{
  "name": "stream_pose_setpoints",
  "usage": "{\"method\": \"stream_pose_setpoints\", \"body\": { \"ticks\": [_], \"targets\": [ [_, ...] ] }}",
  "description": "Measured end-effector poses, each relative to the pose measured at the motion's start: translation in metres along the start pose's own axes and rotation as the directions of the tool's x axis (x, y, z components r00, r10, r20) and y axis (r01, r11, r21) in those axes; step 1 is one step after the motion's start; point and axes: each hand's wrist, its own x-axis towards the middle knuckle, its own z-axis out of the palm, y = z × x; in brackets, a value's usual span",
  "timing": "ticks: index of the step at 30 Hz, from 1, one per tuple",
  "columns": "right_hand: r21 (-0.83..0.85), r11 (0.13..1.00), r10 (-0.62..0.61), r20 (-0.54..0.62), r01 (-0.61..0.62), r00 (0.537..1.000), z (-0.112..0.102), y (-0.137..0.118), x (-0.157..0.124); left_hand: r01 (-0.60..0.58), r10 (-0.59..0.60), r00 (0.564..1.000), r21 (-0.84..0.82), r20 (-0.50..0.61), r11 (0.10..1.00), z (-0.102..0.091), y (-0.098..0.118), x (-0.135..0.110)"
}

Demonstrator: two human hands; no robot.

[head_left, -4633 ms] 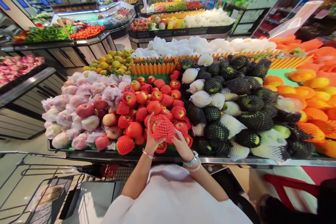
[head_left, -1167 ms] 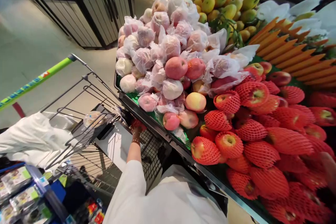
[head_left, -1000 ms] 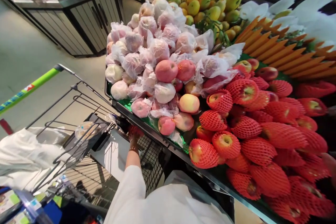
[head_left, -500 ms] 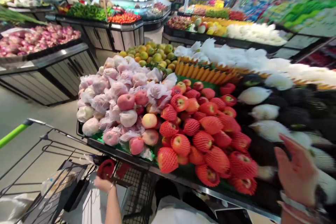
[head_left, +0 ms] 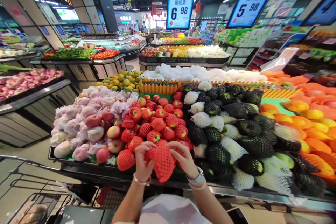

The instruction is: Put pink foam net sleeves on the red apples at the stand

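I stand at a fruit stand (head_left: 78, 168) piled with red apples in red foam nets (head_left: 157, 126). Both my hands hold one netted apple (head_left: 163, 161) just above the stand's front edge. My left hand (head_left: 143, 157) grips its left side with curled fingers. On the apple's right side, my right hand (head_left: 185, 157), with a watch on the wrist, pinches the net. The apple itself is mostly hidden inside the net.
Bagged peaches (head_left: 86, 126) lie left of the apples, avocados in black and white nets (head_left: 231, 126) lie right, oranges (head_left: 309, 119) far right. A shopping cart (head_left: 39, 196) stands at my lower left. Price signs (head_left: 181, 0) hang above. More produce stands sit behind.
My left hand came up from the cart, where it had taken a netted apple, and back to the stand. My view swung from the cart to the display. Both hands now hold another netted apple.
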Motion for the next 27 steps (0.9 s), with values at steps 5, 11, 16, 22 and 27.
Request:
{"method": "stream_pose_setpoints", "body": {
  "ticks": [5,11,16,22,27],
  "targets": [
    [-0.022,0.999,-0.029,0.051,0.031,0.998,-0.046,-0.006,-0.029,-0.102,0.090,0.994,0.213,0.064,0.972,0.056,0.015,-0.025],
    [-0.146,0.987,-0.055,0.072,0.066,0.996,-0.072,-0.014,-0.041,0.007,-0.068,0.951,0.197,0.301,0.980,0.077,0.025,-0.032],
    [-0.088,0.996,-0.008,-0.083,0.000,0.997,-0.066,0.022,-0.054,0.253,-0.313,0.859,0.197,0.406,0.947,0.080,0.023,-0.033],
    [-0.018,0.998,0.058,-0.145,-0.061,0.988,-0.071,0.050,-0.060,0.342,-0.459,0.799,0.334,0.388,0.878,0.041,-0.006,-0.010],
    [-0.088,0.994,0.039,-0.224,-0.060,0.974,-0.089,0.060,-0.060,-0.081,-0.506,0.739,0.804,0.445,0.589,-0.005,-0.068,0.046]
  ]
}}
